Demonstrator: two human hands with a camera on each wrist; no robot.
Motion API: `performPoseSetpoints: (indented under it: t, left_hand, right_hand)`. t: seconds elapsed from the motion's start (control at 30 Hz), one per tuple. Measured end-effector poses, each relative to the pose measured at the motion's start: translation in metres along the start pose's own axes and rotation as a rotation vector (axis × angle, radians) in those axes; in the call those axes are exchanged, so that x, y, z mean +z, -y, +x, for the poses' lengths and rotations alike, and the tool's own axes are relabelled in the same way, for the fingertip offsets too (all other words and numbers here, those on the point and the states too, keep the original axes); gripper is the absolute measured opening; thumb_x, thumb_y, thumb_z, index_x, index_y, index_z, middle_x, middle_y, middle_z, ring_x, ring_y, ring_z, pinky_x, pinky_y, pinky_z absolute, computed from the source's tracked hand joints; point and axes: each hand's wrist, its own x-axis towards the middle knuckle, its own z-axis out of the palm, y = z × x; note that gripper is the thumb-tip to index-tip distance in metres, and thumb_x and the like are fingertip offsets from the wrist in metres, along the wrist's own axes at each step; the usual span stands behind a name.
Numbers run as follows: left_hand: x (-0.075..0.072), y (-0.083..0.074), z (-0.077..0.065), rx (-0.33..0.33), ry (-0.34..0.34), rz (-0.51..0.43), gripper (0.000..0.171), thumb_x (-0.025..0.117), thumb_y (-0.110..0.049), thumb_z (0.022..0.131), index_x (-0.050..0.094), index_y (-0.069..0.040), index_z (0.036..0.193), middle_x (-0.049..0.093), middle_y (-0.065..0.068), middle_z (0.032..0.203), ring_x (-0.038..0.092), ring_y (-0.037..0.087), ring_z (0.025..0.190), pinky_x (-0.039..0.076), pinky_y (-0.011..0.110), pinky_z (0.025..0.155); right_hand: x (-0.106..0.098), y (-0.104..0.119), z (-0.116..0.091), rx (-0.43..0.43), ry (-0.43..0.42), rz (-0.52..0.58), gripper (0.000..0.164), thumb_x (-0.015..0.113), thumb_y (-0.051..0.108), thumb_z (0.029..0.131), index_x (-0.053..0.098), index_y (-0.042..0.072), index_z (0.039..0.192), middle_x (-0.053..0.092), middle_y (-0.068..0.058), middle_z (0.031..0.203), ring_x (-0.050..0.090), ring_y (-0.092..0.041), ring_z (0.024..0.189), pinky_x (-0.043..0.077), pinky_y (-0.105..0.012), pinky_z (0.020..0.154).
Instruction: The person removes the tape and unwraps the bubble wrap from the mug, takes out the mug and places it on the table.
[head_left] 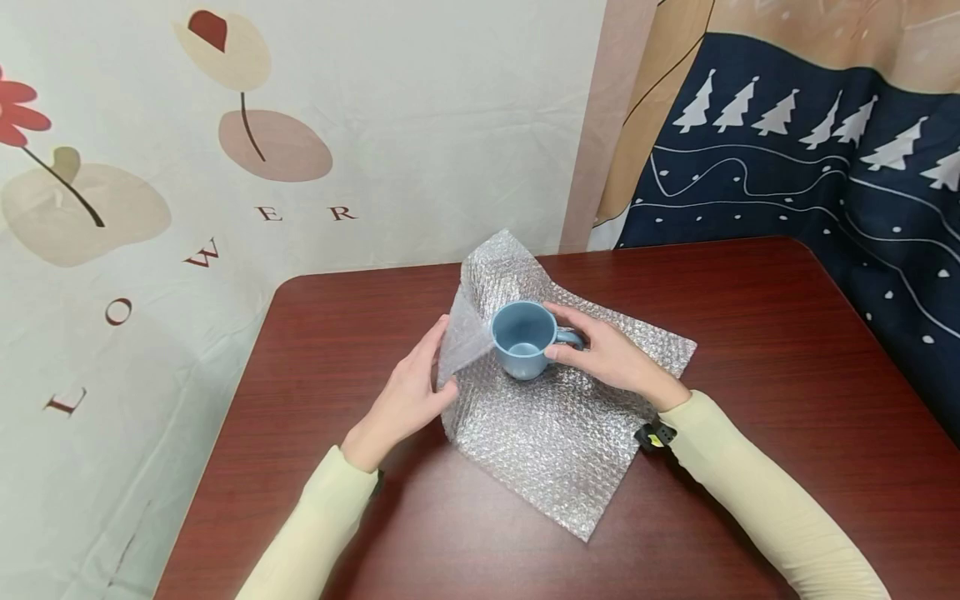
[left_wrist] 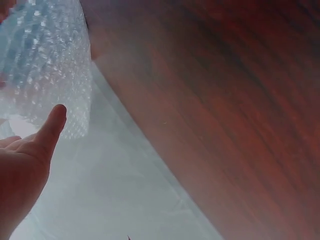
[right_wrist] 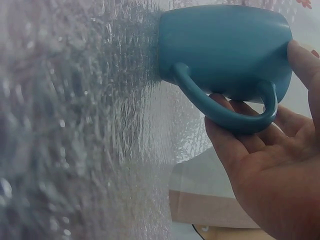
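A blue mug (head_left: 514,357) stands upright on a sheet of bubble wrap (head_left: 540,442), its handle toward my right. My right hand (head_left: 609,354) holds the mug at its handle side, thumb near the rim and fingers reaching around the far side. The right wrist view shows the mug (right_wrist: 225,47) close up, with fingers behind its handle (right_wrist: 215,111). A left flap of the wrap (head_left: 465,333) is raised and leans toward the mug. Against that flap's outer side lies my left hand (head_left: 408,387), its fingers fairly straight; the left wrist view shows the thumb extended beside the wrap (left_wrist: 60,75).
Under the wrap is a dark red wooden table (head_left: 322,350). A pale printed cloth (head_left: 420,125) hangs along its back and left, and a navy cloth with white trees (head_left: 772,183) hangs at the right. A black wrist device (head_left: 655,437) is at the right sleeve cuff.
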Motion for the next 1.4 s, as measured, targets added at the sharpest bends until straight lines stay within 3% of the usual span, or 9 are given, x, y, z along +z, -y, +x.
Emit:
performPoseSetpoints:
  t: [0.17, 0.37, 0.53, 0.67, 0.77, 1.03, 1.2, 1.4]
  left_hand:
    - [-0.002, 0.003, -0.004, -0.012, -0.032, -0.018, 0.087, 0.062, -0.001, 0.083, 0.028, -0.007, 0.163, 0.046, 0.017, 0.158, 0.057, 0.031, 0.134, 0.052, 0.049, 0.101]
    - [-0.004, 0.008, -0.007, -0.027, -0.110, -0.041, 0.067, 0.063, -0.008, 0.097, 0.036, -0.005, 0.159, 0.049, 0.014, 0.156, 0.061, 0.032, 0.130, 0.056, 0.048, 0.093]
    - [-0.009, 0.012, -0.006, -0.074, -0.233, -0.095, 0.055, 0.062, -0.015, 0.103, 0.044, 0.000, 0.153, 0.060, 0.017, 0.144, 0.068, 0.032, 0.117, 0.057, 0.046, 0.092]
    - [-0.016, 0.014, -0.005, -0.121, -0.345, -0.103, 0.051, 0.064, -0.011, 0.101, 0.049, -0.001, 0.148, 0.066, 0.018, 0.131, 0.071, 0.031, 0.105, 0.059, 0.044, 0.087]
    - [-0.021, 0.015, -0.004, -0.150, -0.387, -0.081, 0.053, 0.066, -0.006, 0.097, 0.050, -0.001, 0.147, 0.066, 0.019, 0.126, 0.071, 0.030, 0.099, 0.060, 0.043, 0.084]
    - [-0.025, 0.022, -0.005, -0.201, -0.390, 0.019, 0.059, 0.065, 0.003, 0.092, 0.048, -0.001, 0.148, 0.062, 0.022, 0.126, 0.070, 0.032, 0.091, 0.059, 0.044, 0.079]
    - [-0.025, 0.028, -0.007, -0.185, -0.398, 0.105, 0.063, 0.064, 0.006, 0.090, 0.048, -0.004, 0.150, 0.055, 0.024, 0.129, 0.067, 0.033, 0.090, 0.056, 0.048, 0.079]
    - [-0.025, 0.035, -0.009, -0.150, -0.338, 0.219, 0.061, 0.062, 0.008, 0.089, 0.058, -0.011, 0.146, 0.050, 0.025, 0.135, 0.062, 0.033, 0.080, 0.051, 0.049, 0.065]
  right_hand:
    - [0.000, 0.000, 0.000, 0.004, -0.001, 0.000, 0.070, 0.074, 0.032, 0.098, 0.043, 0.019, 0.159, 0.051, -0.006, 0.155, 0.054, -0.032, 0.137, 0.047, -0.052, 0.107]
    - [0.000, -0.001, 0.001, 0.001, 0.000, 0.000, 0.070, 0.074, 0.031, 0.098, 0.042, 0.018, 0.159, 0.051, -0.007, 0.155, 0.054, -0.032, 0.137, 0.046, -0.053, 0.108]
    - [0.000, -0.001, 0.001, -0.003, 0.000, 0.001, 0.070, 0.074, 0.031, 0.098, 0.042, 0.018, 0.159, 0.050, -0.006, 0.155, 0.054, -0.032, 0.137, 0.046, -0.054, 0.108]
    - [0.000, -0.001, 0.001, 0.002, 0.003, 0.002, 0.070, 0.074, 0.032, 0.098, 0.042, 0.019, 0.159, 0.049, -0.006, 0.156, 0.054, -0.032, 0.138, 0.047, -0.053, 0.107]
    - [0.000, -0.001, 0.001, 0.006, 0.004, -0.004, 0.071, 0.074, 0.033, 0.098, 0.041, 0.019, 0.160, 0.048, -0.006, 0.157, 0.053, -0.032, 0.138, 0.048, -0.053, 0.107]
    - [0.000, -0.002, 0.000, 0.010, 0.004, 0.002, 0.071, 0.074, 0.032, 0.098, 0.041, 0.019, 0.160, 0.048, -0.006, 0.157, 0.053, -0.032, 0.138, 0.047, -0.053, 0.107]
    - [0.000, -0.002, 0.000, 0.010, 0.003, 0.006, 0.071, 0.074, 0.032, 0.098, 0.041, 0.019, 0.160, 0.048, -0.006, 0.158, 0.053, -0.032, 0.139, 0.047, -0.054, 0.107]
    - [-0.001, -0.003, 0.000, 0.012, 0.009, 0.017, 0.071, 0.074, 0.033, 0.098, 0.041, 0.020, 0.160, 0.047, -0.005, 0.158, 0.052, -0.032, 0.139, 0.047, -0.054, 0.107]
